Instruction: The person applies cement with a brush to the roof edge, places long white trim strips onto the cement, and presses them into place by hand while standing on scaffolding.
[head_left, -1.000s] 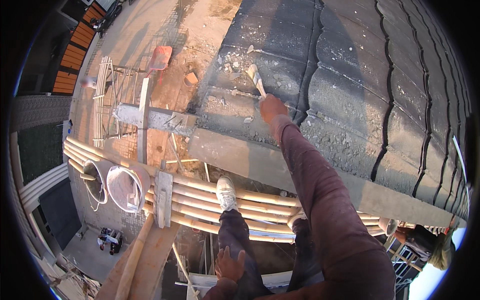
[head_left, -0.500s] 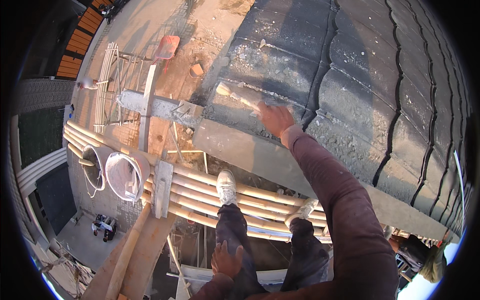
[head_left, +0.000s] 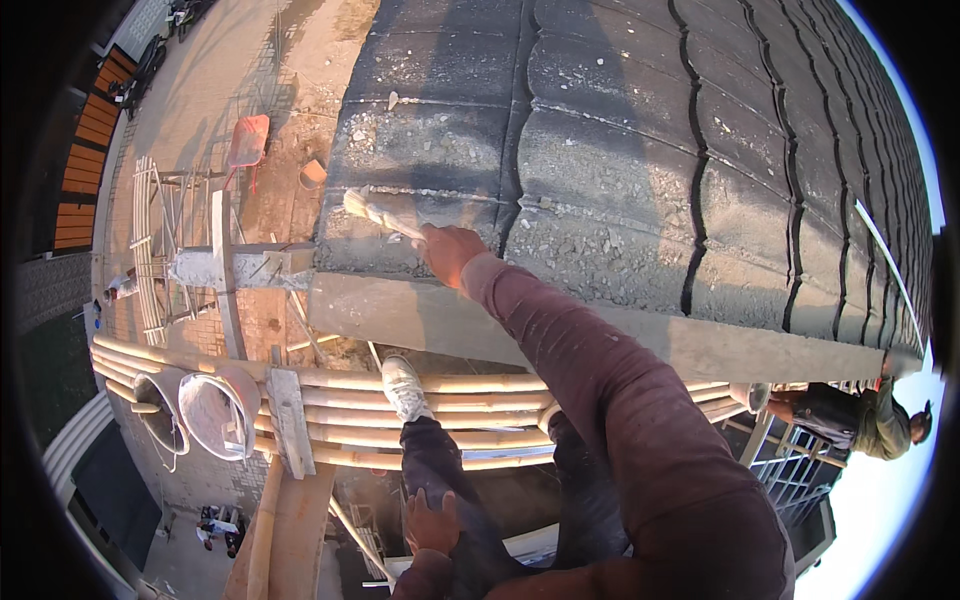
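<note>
My right hand [head_left: 452, 252] is closed around the handle of a brush [head_left: 388, 218] with pale, frayed bristles. The bristles point to the left and lie at the dusty lower row of dark roof tiles [head_left: 590, 150], which carries loose mortar crumbs and small chips. Whether they press on the tile is hard to tell. Below the tiles runs a grey eave board [head_left: 410, 315], passing under my outstretched right forearm. My left hand [head_left: 432, 522] rests on my thigh, fingers spread, with nothing in it.
I stand on bamboo poles [head_left: 330, 413] high above the ground. Two buckets, a pale one [head_left: 218, 412] and a darker one [head_left: 150, 395], stand at the left beside a wooden post [head_left: 290, 420]. Another person [head_left: 850, 415] is at the far right. Below lies a red wheelbarrow [head_left: 248, 142].
My view has swung to the right, so the roof and buckets appear further left and the other person shows more fully. The brush stays in my right hand, near the same tile row.
</note>
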